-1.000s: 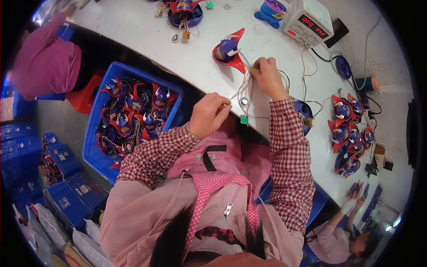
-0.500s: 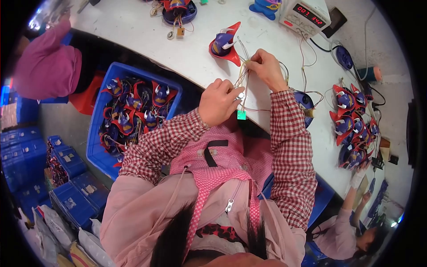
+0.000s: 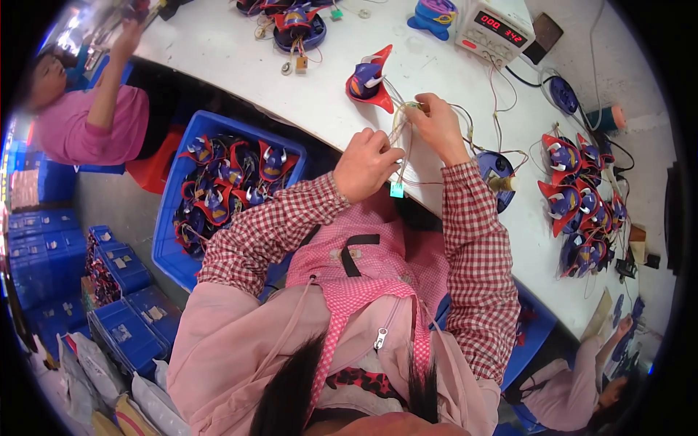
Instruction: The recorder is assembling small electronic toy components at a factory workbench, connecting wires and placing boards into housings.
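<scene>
A purple and red horned toy part point(image 3: 368, 80) lies on the white table, its thin wires point(image 3: 399, 134) trailing toward me. My left hand point(image 3: 366, 164) is closed in a pinch on the wires near the table's edge. A little farther away, my right hand point(image 3: 438, 125) pinches the same bundle between thumb and fingers. Below my left fingertips hangs a small green board point(image 3: 396, 190) on the wire ends. The exact spot where my fingertips meet the wires is too small to make out.
A blue crate point(image 3: 166, 229) full of similar toy parts stands at the left. More parts point(image 3: 578, 196) are clustered at the right. A power supply point(image 3: 496, 27) sits at the back, its leads crossing the table beside a round purple piece point(image 3: 496, 174). Co-workers sit left and lower right.
Both hands stay at the wires with slight finger shifts. The power supply's display reading has dropped. At the left, the co-worker's arm has lifted toward the table.
</scene>
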`<state>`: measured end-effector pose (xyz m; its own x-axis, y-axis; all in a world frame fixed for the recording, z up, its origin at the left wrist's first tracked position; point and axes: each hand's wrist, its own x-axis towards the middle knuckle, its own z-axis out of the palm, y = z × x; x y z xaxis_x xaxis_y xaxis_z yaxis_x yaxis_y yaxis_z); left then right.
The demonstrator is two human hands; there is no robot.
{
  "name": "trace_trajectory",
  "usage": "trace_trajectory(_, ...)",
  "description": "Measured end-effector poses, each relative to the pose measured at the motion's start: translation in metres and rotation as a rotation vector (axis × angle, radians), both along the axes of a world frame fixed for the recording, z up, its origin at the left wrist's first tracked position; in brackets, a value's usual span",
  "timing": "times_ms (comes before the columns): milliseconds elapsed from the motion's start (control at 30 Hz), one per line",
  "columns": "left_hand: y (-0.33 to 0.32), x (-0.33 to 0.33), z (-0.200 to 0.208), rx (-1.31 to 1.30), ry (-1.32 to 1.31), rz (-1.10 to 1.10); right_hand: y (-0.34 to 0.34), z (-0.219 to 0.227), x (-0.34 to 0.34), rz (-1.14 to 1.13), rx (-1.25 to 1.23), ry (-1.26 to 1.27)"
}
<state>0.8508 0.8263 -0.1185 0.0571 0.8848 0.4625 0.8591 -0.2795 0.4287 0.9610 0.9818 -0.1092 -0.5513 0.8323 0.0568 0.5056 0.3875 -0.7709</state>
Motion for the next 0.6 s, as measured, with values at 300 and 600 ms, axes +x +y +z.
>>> trace_trajectory(300, -0.078, -0.022, 0.044, 0.104, -0.484, 0.081, -0.101, 0.068, 0.042, -0.099, 0.140, 0.338)
trace_trajectory(600, -0.223, -0.153, 0.093, 0.323, -0.505, 0.682, -0.199, 0.104, -0.103, 0.460, -0.857, 0.521)
